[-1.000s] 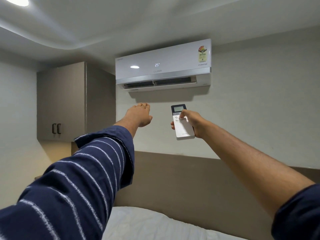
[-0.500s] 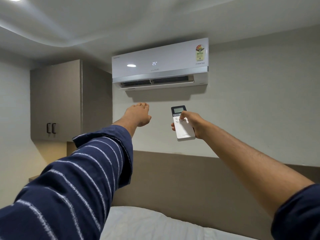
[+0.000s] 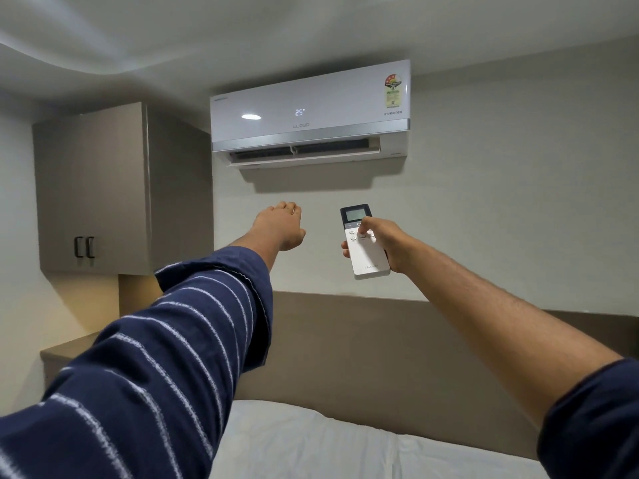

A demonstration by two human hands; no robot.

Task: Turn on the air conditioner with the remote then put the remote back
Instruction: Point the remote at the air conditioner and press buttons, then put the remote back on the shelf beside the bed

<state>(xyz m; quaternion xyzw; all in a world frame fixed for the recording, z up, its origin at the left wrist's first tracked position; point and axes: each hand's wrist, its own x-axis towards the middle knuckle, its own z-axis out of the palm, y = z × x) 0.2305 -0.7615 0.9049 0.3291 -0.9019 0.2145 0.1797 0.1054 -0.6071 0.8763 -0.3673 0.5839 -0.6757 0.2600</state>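
Clearly the right hand [image 3: 387,242] clamps the remote [image 3: 364,242] aimed up-frame at the air conditioner [image 3: 311,112], thumb on buttons; the left hand [image 3: 281,224] reaches empty, fingers loosely extended.

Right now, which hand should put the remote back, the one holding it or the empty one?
The right hand. It already grips the remote, thumb on the buttons, and the air conditioner shows 25 with its flap open. The left hand is empty, stretched out toward the wall, so it would need a handover first.
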